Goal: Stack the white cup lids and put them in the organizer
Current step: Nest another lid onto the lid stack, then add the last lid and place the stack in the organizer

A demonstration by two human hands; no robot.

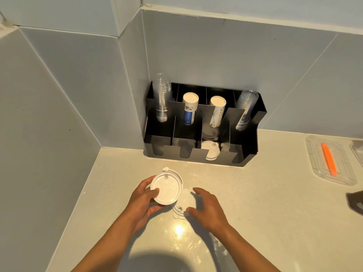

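Lids (211, 150) already sit in one organizer (245, 154) slot. Left hand (142, 201) grips a lid stack (167, 190); right hand (206, 210), open, reaches the last lid (183, 208) on the table (265, 222).

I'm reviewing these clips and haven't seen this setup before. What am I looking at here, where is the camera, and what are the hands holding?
There is no machine: a person wears one camera on the head, looking down at their own bare hands over a pale counter. The left hand holds a white lid, tilted up. The right hand rests on another lid lying flat. Against the tiled wall stands a black organizer with stacked cups behind and some white lids in one front slot. A clear tray with an orange stick lies to the right.
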